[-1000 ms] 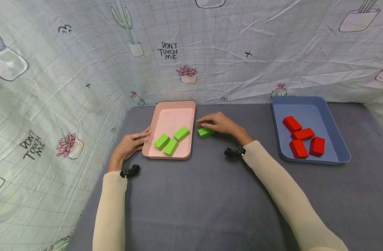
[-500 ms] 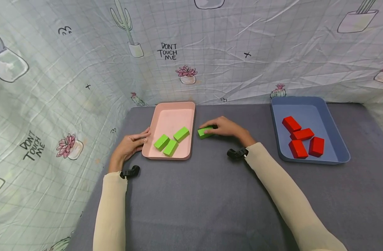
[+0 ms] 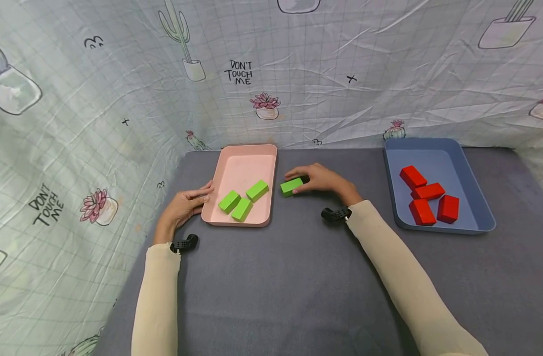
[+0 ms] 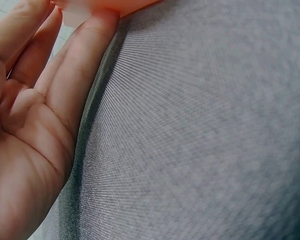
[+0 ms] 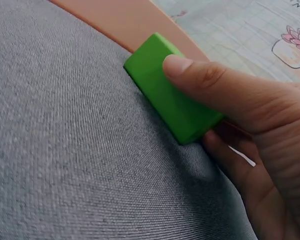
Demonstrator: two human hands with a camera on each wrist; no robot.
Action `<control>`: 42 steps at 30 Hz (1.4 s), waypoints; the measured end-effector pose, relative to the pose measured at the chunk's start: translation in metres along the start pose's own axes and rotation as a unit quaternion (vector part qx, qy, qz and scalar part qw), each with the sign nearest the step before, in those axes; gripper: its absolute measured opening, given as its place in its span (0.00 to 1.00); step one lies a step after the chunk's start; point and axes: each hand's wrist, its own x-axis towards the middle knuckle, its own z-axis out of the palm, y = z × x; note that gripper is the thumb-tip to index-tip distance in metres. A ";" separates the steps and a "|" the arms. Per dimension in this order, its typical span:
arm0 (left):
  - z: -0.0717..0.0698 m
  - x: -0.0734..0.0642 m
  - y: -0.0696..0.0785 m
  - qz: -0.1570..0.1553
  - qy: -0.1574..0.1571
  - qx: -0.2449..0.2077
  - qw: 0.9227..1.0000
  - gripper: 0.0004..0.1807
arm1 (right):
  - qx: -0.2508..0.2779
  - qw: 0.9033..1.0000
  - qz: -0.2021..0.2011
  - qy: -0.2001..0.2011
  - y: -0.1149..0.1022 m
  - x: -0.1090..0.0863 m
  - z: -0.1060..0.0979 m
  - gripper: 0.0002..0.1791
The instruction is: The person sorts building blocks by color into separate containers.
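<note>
Between the two trays, my right hand (image 3: 322, 179) holds a green block (image 3: 291, 187), thumb on its near side and fingers behind it. Up close in the right wrist view, the thumb lies against the green block (image 5: 165, 95), which is close to the cloth; part of the fingers is hidden. My left hand (image 3: 182, 206) touches the left edge of a pink tray (image 3: 242, 158) with its fingers fairly straight. The left wrist view shows fingertips of the left hand (image 4: 45, 110) at the tray's outer side. Three green blocks (image 3: 242, 209) lie inside the pink tray.
To the right stands a blue tray (image 3: 431, 153) with several red blocks (image 3: 423, 211) in it. Grey cloth (image 3: 298, 282) covers the table. A printed curtain (image 3: 320, 54) hangs behind and along the left side.
My right hand has come down slightly right and closed its fingers and thumb around the green block, which remains in nearly the same place. The left hand stays at the pink tray.
</note>
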 end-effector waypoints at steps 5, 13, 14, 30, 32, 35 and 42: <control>0.000 -0.002 0.002 -0.001 -0.004 0.007 1.000 0.29 | -0.002 1.000 0.006 0.000 0.002 0.001 0.000 0.31; 0.003 -0.004 0.005 -0.001 -0.005 0.011 1.000 0.28 | -0.004 1.000 -0.004 0.005 0.006 0.003 0.000 0.29; 0.003 -0.004 0.005 -0.001 -0.004 0.011 1.000 0.28 | -0.004 1.000 -0.006 0.007 0.006 0.003 0.000 0.28; 0.003 -0.002 0.003 -0.002 -0.001 0.001 1.000 0.28 | -0.001 0.999 -0.010 0.052 0.000 0.000 0.002 0.24; 0.003 -0.002 0.003 -0.002 -0.001 0.000 1.000 0.27 | -0.003 0.998 -0.007 0.057 -0.002 -0.001 0.002 0.23; 0.003 -0.002 0.003 -0.002 -0.001 0.001 1.000 0.27 | -0.006 0.998 -0.006 0.062 -0.004 -0.002 0.000 0.23; 0.002 -0.003 0.003 -0.001 -0.001 0.004 1.000 0.28 | -0.012 0.998 -0.002 0.060 -0.007 -0.007 -0.003 0.24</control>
